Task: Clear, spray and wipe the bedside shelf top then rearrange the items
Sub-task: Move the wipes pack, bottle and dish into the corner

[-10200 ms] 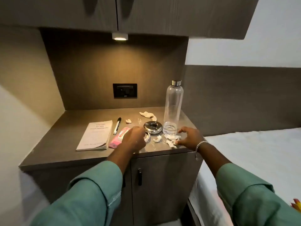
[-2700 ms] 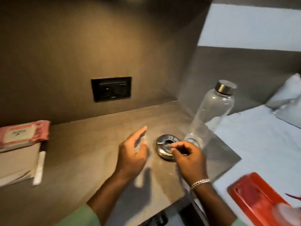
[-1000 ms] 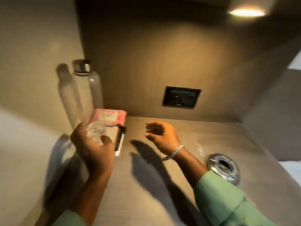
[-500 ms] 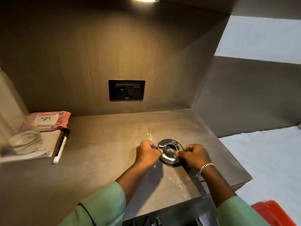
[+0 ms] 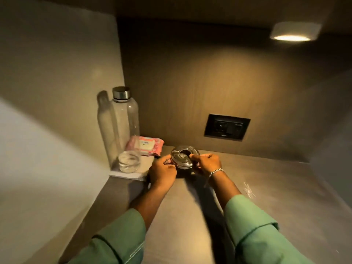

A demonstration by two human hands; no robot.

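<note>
Half a second back you had the steel ashtray down at the front right of the shelf; now you've carried it to the back left, next to the other items. Your left hand pinches its left edge, your right hand pinches the right edge, so both are closed on it. Can't tell if it's resting on the shelf top or just off it; the shadow underneath hides the contact.

Just left of the ashtray sits the pink wipes pack, lying on the book. The clear bottle stands upright on the book in the corner, against the side wall. The pen isn't visible, probably behind your left hand.

Progress, as I read it: clearing is nearly done, everything is bunched in the left corner and the paper scraps are gone. A wet streak shows at the right. No spray bottle or cloth in view, so spraying, wiping and the final rearranging all look still to do.
</note>
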